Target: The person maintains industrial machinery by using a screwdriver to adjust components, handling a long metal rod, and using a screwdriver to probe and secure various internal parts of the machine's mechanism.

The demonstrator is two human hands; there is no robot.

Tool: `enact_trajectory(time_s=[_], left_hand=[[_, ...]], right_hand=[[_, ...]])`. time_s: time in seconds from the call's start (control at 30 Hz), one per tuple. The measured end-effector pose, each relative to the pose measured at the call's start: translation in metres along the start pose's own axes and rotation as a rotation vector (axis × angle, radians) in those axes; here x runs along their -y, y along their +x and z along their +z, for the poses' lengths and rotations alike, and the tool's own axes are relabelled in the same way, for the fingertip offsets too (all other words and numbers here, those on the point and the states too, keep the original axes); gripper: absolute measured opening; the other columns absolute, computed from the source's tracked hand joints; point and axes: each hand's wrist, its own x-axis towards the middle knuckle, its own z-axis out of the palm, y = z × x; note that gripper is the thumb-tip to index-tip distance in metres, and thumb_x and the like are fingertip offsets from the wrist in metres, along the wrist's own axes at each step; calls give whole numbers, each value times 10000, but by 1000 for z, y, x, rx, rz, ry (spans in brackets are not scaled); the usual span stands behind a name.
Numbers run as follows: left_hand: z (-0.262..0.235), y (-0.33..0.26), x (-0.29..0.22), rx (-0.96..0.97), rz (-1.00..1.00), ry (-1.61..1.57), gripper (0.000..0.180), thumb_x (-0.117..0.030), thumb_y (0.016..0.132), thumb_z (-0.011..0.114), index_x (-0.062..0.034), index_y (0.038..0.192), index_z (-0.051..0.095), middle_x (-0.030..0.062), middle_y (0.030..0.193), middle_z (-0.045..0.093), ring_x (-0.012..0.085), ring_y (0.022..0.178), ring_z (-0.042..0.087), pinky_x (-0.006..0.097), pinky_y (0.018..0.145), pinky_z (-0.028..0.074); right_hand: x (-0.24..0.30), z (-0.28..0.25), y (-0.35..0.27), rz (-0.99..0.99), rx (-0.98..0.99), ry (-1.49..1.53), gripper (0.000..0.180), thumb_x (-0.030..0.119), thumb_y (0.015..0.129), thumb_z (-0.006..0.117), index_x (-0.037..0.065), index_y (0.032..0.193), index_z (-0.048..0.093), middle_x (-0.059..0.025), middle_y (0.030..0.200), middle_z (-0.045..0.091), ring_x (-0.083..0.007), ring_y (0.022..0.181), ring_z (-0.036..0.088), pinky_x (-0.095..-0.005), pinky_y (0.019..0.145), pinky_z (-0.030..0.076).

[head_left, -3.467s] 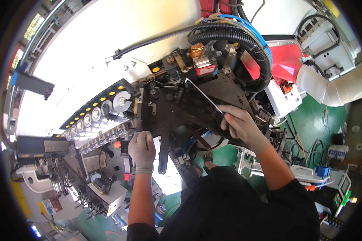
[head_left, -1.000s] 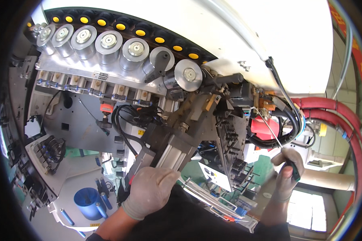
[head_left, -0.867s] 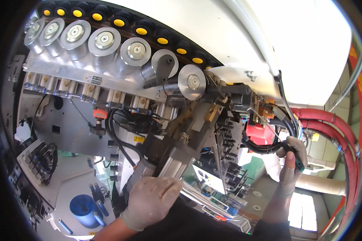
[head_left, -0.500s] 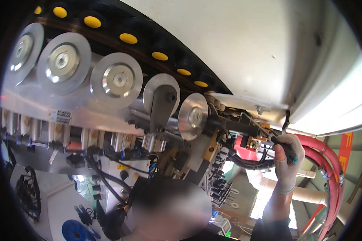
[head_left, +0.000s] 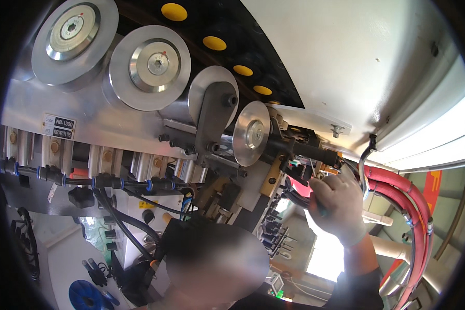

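Machine underside overhead; right hand (head_left: 336, 204) grip pinching teal-handled tool (head_left: 321, 209) beside black connector (head_left: 297, 168).

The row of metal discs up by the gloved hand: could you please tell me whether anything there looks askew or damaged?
Nothing stands out. The metal discs sit evenly in their row, the black hoses stay plugged in, and the red cables run unbroken past the right hand.

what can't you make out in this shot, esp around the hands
Head view only:
- Left hand: out of view, possibly behind the blurred patch at the lower edge.
- Right hand: gloved and closed, but what it grips is hidden by its own fingers.
- Black connector: its parts too small and shadowed.
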Motion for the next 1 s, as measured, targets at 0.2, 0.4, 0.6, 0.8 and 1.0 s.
enact_trajectory(time_s=[0.2, 0.4, 0.6, 0.8, 1.0], left_hand=[[-7, 2, 3, 37, 1, -116, 362, -205, 900, 646, -110, 1246, 695, 100, 1269, 673, 257, 1105, 642, 382, 708, 508], [-11, 14, 2, 22, 11, -32, 303, -198, 910, 608, -113, 1186, 699, 78, 1170, 678, 251, 1049, 660, 381, 696, 520], [12, 39, 3, -133, -92, 285, 324, -304, 935, 597, -158, 1202, 710, 129, 1181, 687, 334, 1021, 701, 523, 858, 593], [23, 27, 8, -215, -34, 199, 254, -237, 900, 630, -143, 1121, 714, 95, 1099, 698, 287, 961, 696, 440, 731, 568], [-16, 13, 2, 3, 15, -63, 157, -185, 881, 620, -117, 1015, 665, 51, 1048, 648, 210, 967, 661, 346, 633, 523]], right_hand=[[8, -5, -16, -143, 117, 24, 367, 257, 656, 806, 103, 969, 693, -42, 774, 606, -240, 698, 636, -406, 594, 513], [1, -13, -10, -95, 127, 22, 353, 239, 705, 801, 115, 1021, 706, -41, 808, 628, -261, 746, 659, -430, 642, 528], [10, 12, -3, -30, 234, 21, 238, 265, 720, 799, 137, 867, 664, -88, 824, 650, -308, 774, 678, -471, 668, 533], [27, 9, 8, -57, 332, -9, 214, 302, 745, 792, 136, 812, 674, -77, 812, 658, -299, 792, 682, -468, 687, 527], [28, 5, 9, -68, 380, -53, 189, 295, 769, 779, 137, 832, 698, -63, 834, 662, -287, 804, 682, -464, 716, 528]])
